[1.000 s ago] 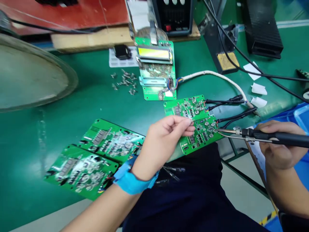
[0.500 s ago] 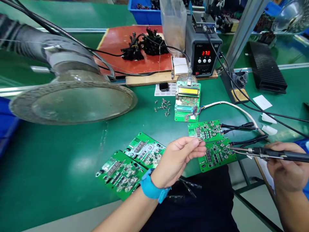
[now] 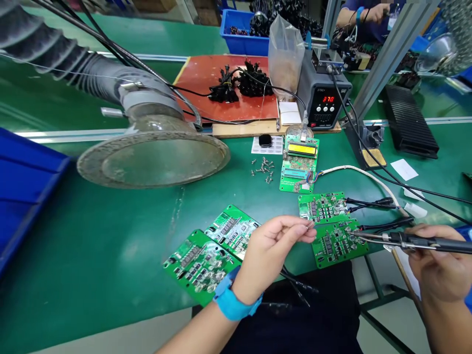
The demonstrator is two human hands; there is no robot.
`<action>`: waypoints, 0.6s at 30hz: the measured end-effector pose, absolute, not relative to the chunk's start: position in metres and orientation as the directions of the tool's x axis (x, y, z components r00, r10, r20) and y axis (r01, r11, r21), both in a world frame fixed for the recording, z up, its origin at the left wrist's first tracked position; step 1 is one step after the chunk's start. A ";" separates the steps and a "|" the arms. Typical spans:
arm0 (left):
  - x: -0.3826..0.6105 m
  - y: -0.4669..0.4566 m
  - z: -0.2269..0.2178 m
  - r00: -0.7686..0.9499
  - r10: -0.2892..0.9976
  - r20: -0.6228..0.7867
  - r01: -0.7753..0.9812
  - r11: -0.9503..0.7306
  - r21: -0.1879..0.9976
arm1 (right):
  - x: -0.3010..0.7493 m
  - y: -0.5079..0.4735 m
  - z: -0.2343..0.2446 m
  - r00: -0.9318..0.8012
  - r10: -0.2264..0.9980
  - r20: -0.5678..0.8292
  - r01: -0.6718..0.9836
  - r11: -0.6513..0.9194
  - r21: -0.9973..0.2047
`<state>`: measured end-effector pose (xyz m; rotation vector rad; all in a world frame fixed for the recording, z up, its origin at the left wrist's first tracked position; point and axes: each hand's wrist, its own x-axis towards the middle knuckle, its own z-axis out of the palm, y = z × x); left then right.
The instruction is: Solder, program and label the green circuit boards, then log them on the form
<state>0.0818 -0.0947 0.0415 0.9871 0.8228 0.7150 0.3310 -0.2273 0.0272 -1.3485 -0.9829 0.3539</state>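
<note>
My left hand [image 3: 271, 246], a blue band round its wrist, pinches a small screw [image 3: 309, 225] between thumb and fingertips, over the left edge of the front right circuit board [image 3: 341, 246]. In my right hand [image 3: 442, 265] is a soldering iron [image 3: 409, 240], pointing left, its tip at that board's upper right near the black leads. Just behind lies a second circuit board [image 3: 326, 206] with black leads. Left of my left hand, two more boards lie side by side: a front one [image 3: 201, 268] and a back one [image 3: 230, 226], partly covered by my hand.
A fume hood [image 3: 155, 160] hangs at left over the bench. Several loose screws [image 3: 263, 167] lie beside a test board [image 3: 299, 162] with a yellow display. Behind stands a soldering station [image 3: 324, 98] reading 370. A blue bin [image 3: 25, 187] is at far left; another person's hand [image 3: 378, 12] shows at the back.
The camera view has turned left, so everything sits further right and a little lower. Both hands keep their hold, with the iron's tip still at the same board.
</note>
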 end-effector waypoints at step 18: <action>0.072 -0.106 0.042 0.542 0.793 -0.279 -0.295 0.490 0.820 | 0.237 -0.181 0.047 0.460 0.822 0.337 0.131 0.313 -0.941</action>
